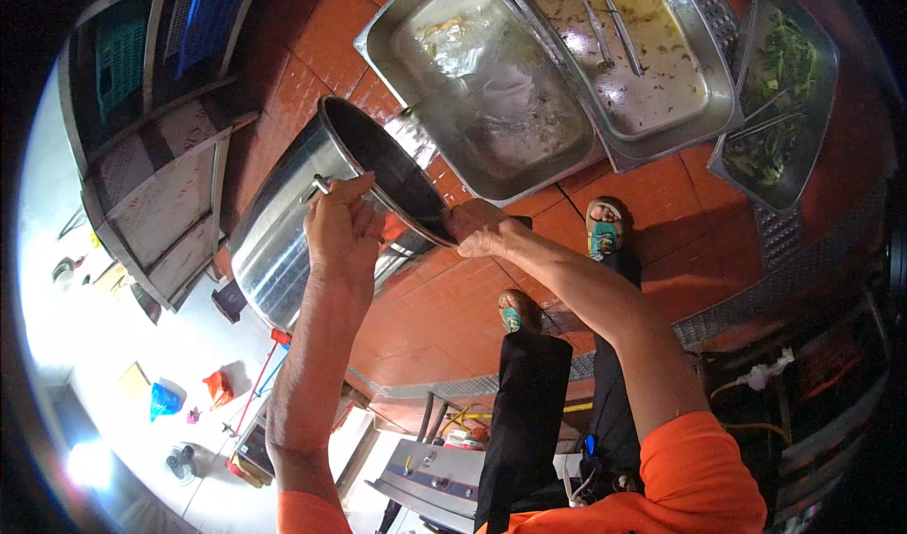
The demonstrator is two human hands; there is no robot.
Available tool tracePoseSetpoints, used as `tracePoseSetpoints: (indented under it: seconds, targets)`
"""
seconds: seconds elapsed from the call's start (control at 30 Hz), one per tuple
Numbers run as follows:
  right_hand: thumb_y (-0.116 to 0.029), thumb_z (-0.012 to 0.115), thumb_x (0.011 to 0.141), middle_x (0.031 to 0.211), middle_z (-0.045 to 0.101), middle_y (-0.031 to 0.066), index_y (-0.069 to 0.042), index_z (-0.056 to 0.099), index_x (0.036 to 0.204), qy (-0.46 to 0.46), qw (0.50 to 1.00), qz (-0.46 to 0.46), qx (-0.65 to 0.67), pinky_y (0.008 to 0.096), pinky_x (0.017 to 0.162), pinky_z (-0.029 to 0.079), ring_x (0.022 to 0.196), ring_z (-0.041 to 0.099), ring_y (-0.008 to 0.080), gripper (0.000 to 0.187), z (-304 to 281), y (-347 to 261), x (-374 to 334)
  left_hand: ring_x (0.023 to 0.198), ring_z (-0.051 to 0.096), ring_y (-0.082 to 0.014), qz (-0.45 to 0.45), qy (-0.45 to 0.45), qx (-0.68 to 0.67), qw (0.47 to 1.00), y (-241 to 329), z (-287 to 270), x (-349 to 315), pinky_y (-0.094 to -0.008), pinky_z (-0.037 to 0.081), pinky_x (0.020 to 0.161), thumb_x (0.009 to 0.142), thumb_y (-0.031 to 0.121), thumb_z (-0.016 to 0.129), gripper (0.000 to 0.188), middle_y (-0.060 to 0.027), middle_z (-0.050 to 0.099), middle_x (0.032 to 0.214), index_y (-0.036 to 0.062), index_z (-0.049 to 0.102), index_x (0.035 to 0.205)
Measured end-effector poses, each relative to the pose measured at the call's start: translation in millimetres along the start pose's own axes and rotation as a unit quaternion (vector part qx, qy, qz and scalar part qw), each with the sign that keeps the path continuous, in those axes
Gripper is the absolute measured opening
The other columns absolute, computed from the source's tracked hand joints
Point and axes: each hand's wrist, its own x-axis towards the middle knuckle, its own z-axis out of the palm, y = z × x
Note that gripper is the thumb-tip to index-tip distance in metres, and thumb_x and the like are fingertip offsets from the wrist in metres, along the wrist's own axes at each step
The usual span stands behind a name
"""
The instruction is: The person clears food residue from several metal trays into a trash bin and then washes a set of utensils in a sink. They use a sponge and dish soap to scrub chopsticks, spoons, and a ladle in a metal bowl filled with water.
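A large stainless steel stockpot (283,213) is tipped on its side, its dark mouth facing the trays. My left hand (340,227) is closed around the metal side handle near the rim. My right hand (480,228) is closed at the opposite edge of the rim; what its fingers wrap is partly hidden. Clear liquid runs from the pot's lip into a deep steel tray (553,177), where the water is churned and splashing. Inside the pot it is too dark to make out any contents.
Beside that tray is a second steel tray (713,123) with yellowish water, bits of food and tongs (619,28). Farther right, another tray (812,146) holds leafy greens (784,71). Red floor tiles (680,208) look wet. Crates (203,24) stand in a rack at upper left; my sandalled feet are below.
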Motion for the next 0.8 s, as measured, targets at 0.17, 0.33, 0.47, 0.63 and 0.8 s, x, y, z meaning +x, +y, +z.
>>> tracePoseSetpoints:
  seconds: [0.17,0.33,0.47,0.63,0.8]
  targets:
    - [-0.012,0.054,0.066,0.077,0.064,0.0179,-0.002,0.061,0.079,0.020,0.999,-0.001,0.042,0.0407,0.061,0.050,0.071,0.063,0.0312,0.018,-10.5,2.6,-4.5,0.041,0.022,-0.0062,0.001,-0.007,-0.006,1.000,7.9,14.6,-9.0,-0.0255,0.019,0.041,0.072,-0.006,0.059,0.037,0.0057,0.028,0.052,0.0164,0.033,0.059]
    - [-0.014,0.055,0.066,0.076,0.063,0.0174,-0.002,0.060,0.084,-0.011,0.999,0.014,0.036,0.0402,0.060,0.050,0.071,0.063,0.0318,0.022,-38.2,-1.2,-24.0,0.041,0.023,-0.0066,0.019,-0.031,-0.005,0.999,6.8,18.2,-30.9,-0.0256,0.021,0.042,0.074,-0.001,0.060,0.034,0.0049,0.028,0.054,0.0156,0.034,0.062]
    - [-0.017,0.055,0.068,0.077,0.064,0.0173,0.001,0.059,0.088,0.004,0.998,0.059,0.009,0.0405,0.058,0.050,0.069,0.063,0.0324,0.027,-30.1,-4.3,-36.3,0.042,0.024,-0.0072,0.012,-0.005,-0.005,1.000,6.5,3.9,-45.6,-0.0255,0.021,0.042,0.076,0.001,0.059,0.032,0.0043,0.028,0.055,0.0149,0.034,0.064]
    - [-0.010,0.051,0.069,0.074,0.062,0.0216,0.008,0.054,0.104,-0.016,0.999,0.026,0.009,0.0413,0.055,0.050,0.066,0.062,0.0346,0.040,-7.4,-26.6,-51.8,0.041,0.028,-0.0057,0.026,0.077,0.042,0.996,-7.9,-75.0,-50.1,-0.0220,0.021,0.038,0.075,0.005,0.066,0.034,0.0052,0.031,0.053,0.0149,0.036,0.062]
    - [-0.007,0.052,0.072,0.078,0.061,0.0208,0.007,0.057,0.088,-0.108,0.990,0.089,0.017,0.0407,0.054,0.049,0.066,0.060,0.0305,0.021,-1.7,-67.3,-53.0,0.038,0.027,-0.0059,0.044,0.165,0.013,0.985,-32.5,-187.1,2.9,-0.0234,0.020,0.037,0.077,0.021,0.067,0.034,0.0060,0.031,0.048,0.0146,0.040,0.059]
